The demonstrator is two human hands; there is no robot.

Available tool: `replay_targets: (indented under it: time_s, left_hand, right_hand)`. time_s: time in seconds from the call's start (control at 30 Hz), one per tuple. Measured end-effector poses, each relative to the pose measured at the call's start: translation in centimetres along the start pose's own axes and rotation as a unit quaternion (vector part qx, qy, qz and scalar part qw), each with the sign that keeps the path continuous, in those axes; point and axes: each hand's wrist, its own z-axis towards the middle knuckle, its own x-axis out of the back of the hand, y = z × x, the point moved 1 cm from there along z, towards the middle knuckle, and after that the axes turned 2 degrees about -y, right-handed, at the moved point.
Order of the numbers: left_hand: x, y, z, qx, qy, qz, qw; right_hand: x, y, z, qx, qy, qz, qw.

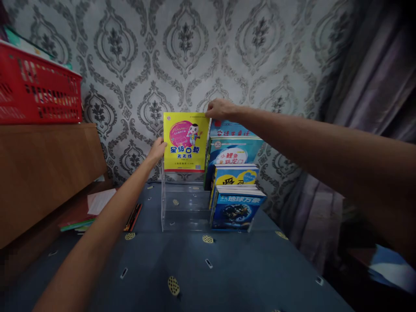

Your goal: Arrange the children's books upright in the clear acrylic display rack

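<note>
A yellow workbook (185,156) with a pink circle and a cartoon child stands upright at the back left of a clear acrylic book rack (163,203). My left hand (158,151) grips its left edge. At its top right corner, my right hand (221,109) has its fingers closed on the book. To the right, the rack's tiers hold a light blue book (232,130), a teal book (214,151), a yellow and blue book (221,177) and, in front, several books with a dark blue earth cover (232,214).
A red plastic basket (39,86) stands on a brown wooden cabinet (48,169) at left. Books and papers (97,203) lie beside it on the dark blue patterned cloth (146,268). Grey wallpaper (185,56) rises behind; a curtain (351,130) hangs at right.
</note>
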Motion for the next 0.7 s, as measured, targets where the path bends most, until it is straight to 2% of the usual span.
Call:
replay_targets:
  time_s: [0.23,0.47,0.7]
  left_hand:
    - [-0.5,0.6,-0.9,0.009,-0.026,-0.073,0.997]
    - [-0.7,1.1,-1.2,0.015,-0.050,-0.126,0.991]
    - [-0.7,1.2,-1.9,0.027,-0.060,-0.156,0.986]
  right_hand:
    - [0.8,-0.4,-1.4,-0.010,-0.062,0.094,0.994]
    - [1.3,-0.5,-2.0,-0.012,-0.056,0.098,0.994]
    - [1.7,0.0,-2.4,0.053,-0.084,0.130,0.986]
